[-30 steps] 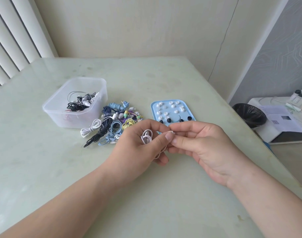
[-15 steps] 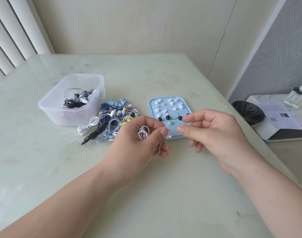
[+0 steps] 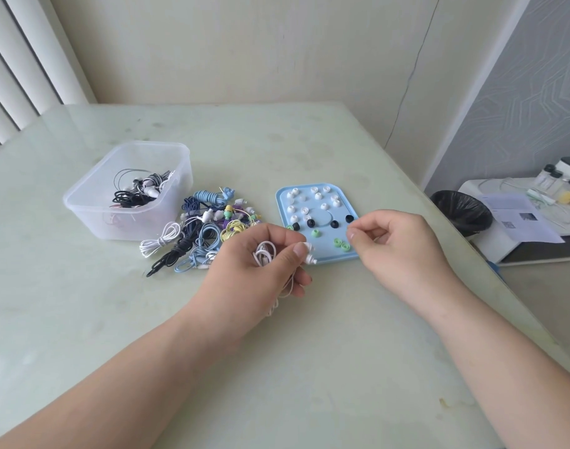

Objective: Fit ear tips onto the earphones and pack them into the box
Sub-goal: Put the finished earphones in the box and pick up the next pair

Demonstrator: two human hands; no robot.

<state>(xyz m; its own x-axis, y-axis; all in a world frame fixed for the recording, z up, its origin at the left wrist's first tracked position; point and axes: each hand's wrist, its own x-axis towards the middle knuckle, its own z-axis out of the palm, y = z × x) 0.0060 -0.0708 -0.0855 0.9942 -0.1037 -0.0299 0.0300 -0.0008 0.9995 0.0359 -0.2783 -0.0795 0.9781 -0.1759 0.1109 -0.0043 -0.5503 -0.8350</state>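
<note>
My left hand (image 3: 257,270) grips a white earphone set (image 3: 264,252), its coiled cable bunched in the palm and one earbud (image 3: 309,252) pinched between thumb and forefinger. The earbud pokes out over the near edge of a light blue tray (image 3: 329,234). My right hand (image 3: 397,244) hovers over the tray's right side, fingers curled, thumb and forefinger close together with nothing visible between them. White, black and green ear tips (image 3: 316,202) lie scattered on the tray. A clear plastic box (image 3: 95,205) at the left holds several earphones.
A pile of coiled earphones (image 3: 206,234) in white, black, blue, yellow and purple lies between the box and the tray. The table's right edge runs close to the tray. Beyond it stand a black bin (image 3: 461,212) and a low white unit with papers.
My right hand let go of the earbud and drew away to the right, over the tray. My left hand kept the white earphone set and shifted slightly left.
</note>
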